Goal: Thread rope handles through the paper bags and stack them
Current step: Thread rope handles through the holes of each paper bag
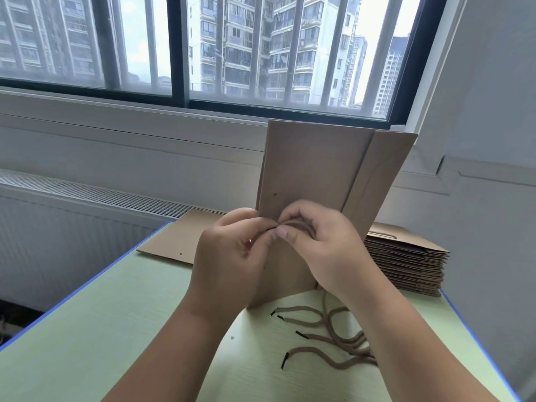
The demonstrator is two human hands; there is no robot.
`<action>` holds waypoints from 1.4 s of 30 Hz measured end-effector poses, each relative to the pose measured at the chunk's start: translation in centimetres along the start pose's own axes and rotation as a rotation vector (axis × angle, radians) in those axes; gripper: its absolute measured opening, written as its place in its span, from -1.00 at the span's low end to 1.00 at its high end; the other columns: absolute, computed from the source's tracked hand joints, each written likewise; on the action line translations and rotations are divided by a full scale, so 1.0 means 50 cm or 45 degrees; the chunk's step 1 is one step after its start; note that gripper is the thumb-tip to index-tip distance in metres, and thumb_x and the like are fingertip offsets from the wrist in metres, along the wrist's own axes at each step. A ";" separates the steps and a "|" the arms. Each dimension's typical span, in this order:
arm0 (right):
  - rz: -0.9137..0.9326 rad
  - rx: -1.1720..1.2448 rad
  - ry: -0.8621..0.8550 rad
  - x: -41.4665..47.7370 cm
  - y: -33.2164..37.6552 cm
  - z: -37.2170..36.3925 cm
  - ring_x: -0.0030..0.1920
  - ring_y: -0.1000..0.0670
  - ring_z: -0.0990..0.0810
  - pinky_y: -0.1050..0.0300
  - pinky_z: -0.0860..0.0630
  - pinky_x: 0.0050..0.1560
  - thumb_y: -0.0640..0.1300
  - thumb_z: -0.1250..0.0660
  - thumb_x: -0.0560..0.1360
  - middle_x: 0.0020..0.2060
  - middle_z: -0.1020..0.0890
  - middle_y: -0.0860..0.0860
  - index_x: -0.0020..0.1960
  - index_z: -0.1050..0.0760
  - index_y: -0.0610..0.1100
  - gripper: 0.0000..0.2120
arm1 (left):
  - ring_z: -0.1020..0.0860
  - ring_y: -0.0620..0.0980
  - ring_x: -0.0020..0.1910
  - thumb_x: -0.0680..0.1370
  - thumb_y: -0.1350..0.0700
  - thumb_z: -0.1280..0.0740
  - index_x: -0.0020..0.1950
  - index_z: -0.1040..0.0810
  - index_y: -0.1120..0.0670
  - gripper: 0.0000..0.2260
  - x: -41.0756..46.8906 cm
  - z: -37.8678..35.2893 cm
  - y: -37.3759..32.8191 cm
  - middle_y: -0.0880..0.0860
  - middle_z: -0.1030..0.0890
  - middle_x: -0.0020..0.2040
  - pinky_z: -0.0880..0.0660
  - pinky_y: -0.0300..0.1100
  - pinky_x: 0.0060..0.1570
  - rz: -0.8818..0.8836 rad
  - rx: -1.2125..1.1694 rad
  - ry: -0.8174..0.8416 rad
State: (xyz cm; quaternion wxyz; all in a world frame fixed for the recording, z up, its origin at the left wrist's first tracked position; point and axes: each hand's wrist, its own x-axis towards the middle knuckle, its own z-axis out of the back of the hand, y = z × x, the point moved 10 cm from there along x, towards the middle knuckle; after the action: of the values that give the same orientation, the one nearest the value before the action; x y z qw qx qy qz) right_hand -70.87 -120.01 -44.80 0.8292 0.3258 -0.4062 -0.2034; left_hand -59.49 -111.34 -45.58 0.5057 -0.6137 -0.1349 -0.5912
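Head view. A flat brown paper bag (319,169) stands upright on its lower edge on the pale green table (101,329), its face toward the camera, with one small punched hole showing at left. The left hand (232,256) and right hand (324,245) meet in front of the bag's lower half. Thumb and forefinger of each are pressed together, pinching a short length of brown rope (298,224) against the paper. The remaining fingers are curled. Whether the rope end sits in a hole cannot be told, since the fingers cover it. Loose rope handles (333,340) with black tips lie on the table near the right forearm. A stack of flat bags (406,256) sits at right behind the held bag, and a single flat bag (179,239) lies at the table's far edge.
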 end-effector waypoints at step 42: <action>0.338 -0.145 -0.475 -0.012 0.076 0.065 -0.21 0.07 -0.59 0.31 -0.46 -0.16 -0.36 -0.39 0.53 -0.27 -0.62 0.09 -0.10 -0.60 -0.13 -0.85 | -0.64 0.00 -0.12 0.53 0.22 -0.38 0.28 -0.67 -0.06 -0.65 0.005 0.004 -0.019 -0.07 -0.67 -0.12 -0.60 -0.04 -0.12 0.172 -0.147 -0.058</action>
State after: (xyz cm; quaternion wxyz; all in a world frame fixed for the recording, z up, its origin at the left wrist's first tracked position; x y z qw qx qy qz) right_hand -73.56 -118.21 -40.95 0.7762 0.1791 -0.5795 -0.1719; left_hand -60.03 -110.87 -44.90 0.5051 -0.6627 -0.0702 -0.5484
